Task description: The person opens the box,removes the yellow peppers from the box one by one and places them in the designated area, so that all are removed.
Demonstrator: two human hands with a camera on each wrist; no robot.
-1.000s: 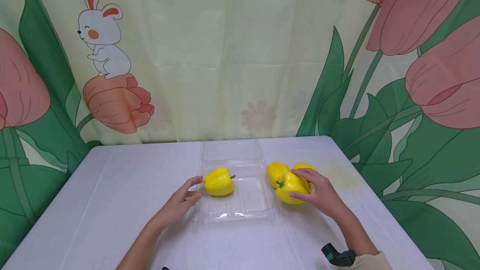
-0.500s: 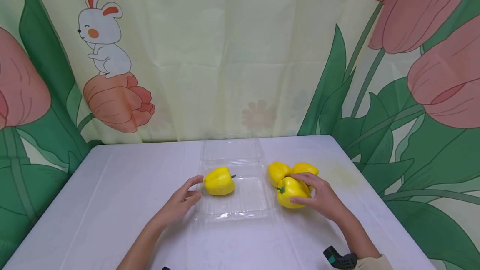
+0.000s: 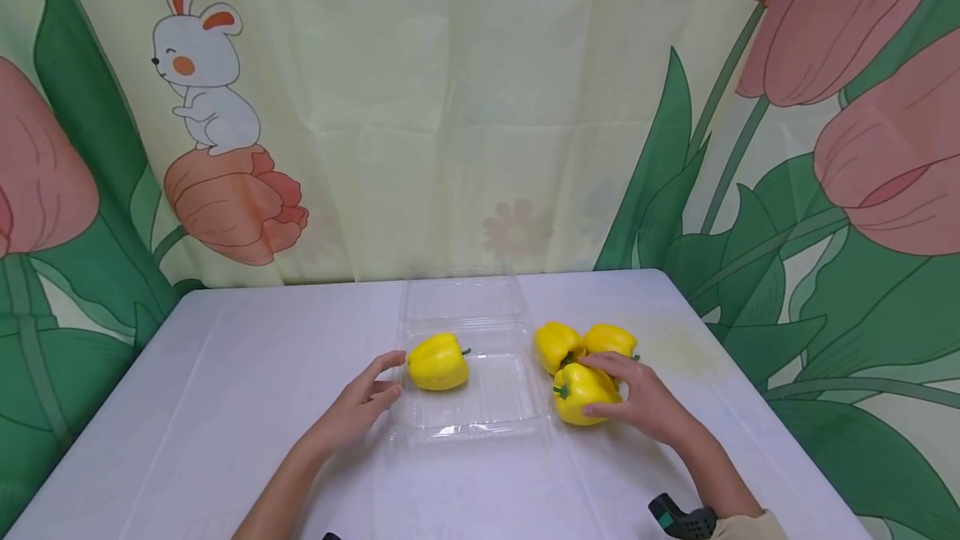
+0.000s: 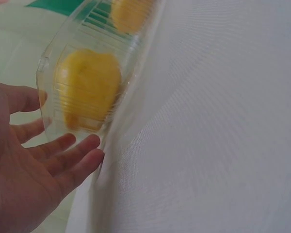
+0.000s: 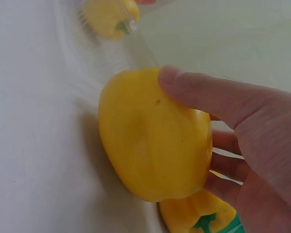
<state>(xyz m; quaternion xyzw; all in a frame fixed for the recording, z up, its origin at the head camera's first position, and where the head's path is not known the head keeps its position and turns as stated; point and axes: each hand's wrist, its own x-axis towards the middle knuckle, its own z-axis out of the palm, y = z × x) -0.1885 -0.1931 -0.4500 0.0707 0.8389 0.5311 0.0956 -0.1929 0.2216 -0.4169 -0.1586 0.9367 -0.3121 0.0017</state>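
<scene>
In the head view, my right hand (image 3: 641, 394) grips a yellow bell pepper (image 3: 583, 395) from its right side, its green stem facing left. Close up in the right wrist view, my right hand (image 5: 262, 141) has its thumb on top of the pepper (image 5: 150, 136), with its fingers partly hidden behind. An open clear plastic container (image 3: 517, 390) holds another yellow pepper (image 3: 438, 362) at its left side. My left hand (image 3: 363, 402) lies at the container's left wall. Its fingers are spread beside the plastic (image 4: 48, 73) in the left wrist view, holding no pepper.
Two more yellow peppers, one behind left (image 3: 557, 346) and one behind right (image 3: 609, 340), lie close to the gripped one. The container's raised lid (image 3: 465, 300) stands at the back, near the table's far edge. A printed curtain (image 3: 450, 107) hangs behind the table.
My right hand has brought its pepper slightly toward the front of the table, away from the two behind it, which show more now. My left hand has stayed in place.
</scene>
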